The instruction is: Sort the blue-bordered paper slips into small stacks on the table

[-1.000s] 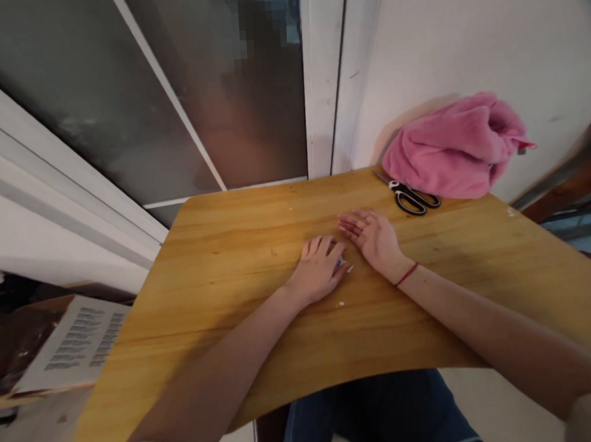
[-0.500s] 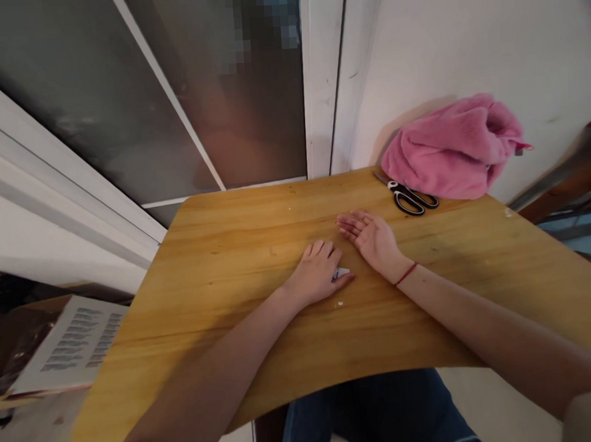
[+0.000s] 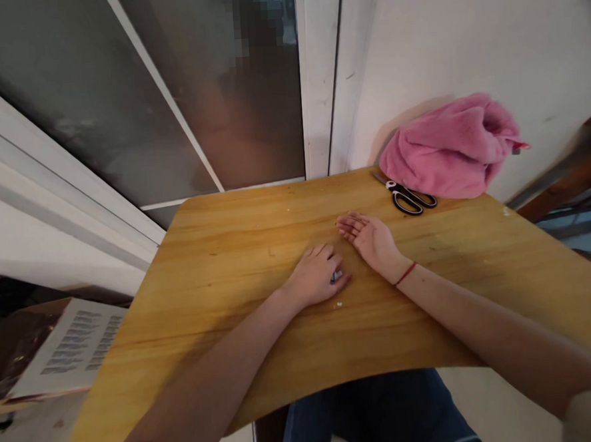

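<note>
My left hand (image 3: 316, 275) rests palm down on the wooden table (image 3: 217, 252), its fingers curled over a small white-and-blue piece (image 3: 335, 276). Only a bit of that piece shows between thumb and fingers, so its kind is unclear. To its right lies my right hand (image 3: 371, 240), on its side with the palm turned toward the left hand, fingers stretched out and nothing in them. A red string bracelet (image 3: 405, 274) circles the right wrist. A tiny white scrap (image 3: 339, 304) sits on the wood just below my left hand.
Black-handled scissors (image 3: 407, 197) lie near the far right edge, against a pink plush cloth bundle (image 3: 451, 148). Behind the table stand a framed glass door (image 3: 250, 137) and a white wall (image 3: 444, 32). A cardboard box with a printed flap (image 3: 73, 344) is on the floor at left.
The fingers of my left hand have shifted slightly, and less of the white-and-blue piece shows. My right hand stays in place. The view has moved a little.
</note>
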Motion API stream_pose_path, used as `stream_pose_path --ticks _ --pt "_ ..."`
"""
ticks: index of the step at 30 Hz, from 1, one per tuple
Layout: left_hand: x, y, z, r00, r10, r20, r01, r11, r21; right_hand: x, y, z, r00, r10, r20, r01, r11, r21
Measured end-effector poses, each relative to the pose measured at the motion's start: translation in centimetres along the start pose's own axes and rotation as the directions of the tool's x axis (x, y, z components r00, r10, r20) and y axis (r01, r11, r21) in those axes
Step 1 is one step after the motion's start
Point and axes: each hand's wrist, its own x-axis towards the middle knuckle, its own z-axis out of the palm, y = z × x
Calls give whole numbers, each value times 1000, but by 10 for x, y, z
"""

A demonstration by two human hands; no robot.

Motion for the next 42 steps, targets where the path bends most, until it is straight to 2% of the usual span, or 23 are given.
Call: stream_pose_path --ticks 23,33,38,42 --pt "-1 0 5 996 93 2 -93 994 64 1 0 0 1000 8 -28 -8 1000 12" --pt "-2 1 4 990 132 58 -137 986 94 1 0 2 999 20 -41 -19 1000 17" --pt "-3 0 2 979 199 51 -201 979 44 0 -2 4 998 40 -46 -39 999 16" --pt "-6 1 -2 984 175 27 -174 984 -26 -3 -2 3 999 45 -14 -45 999 -16"
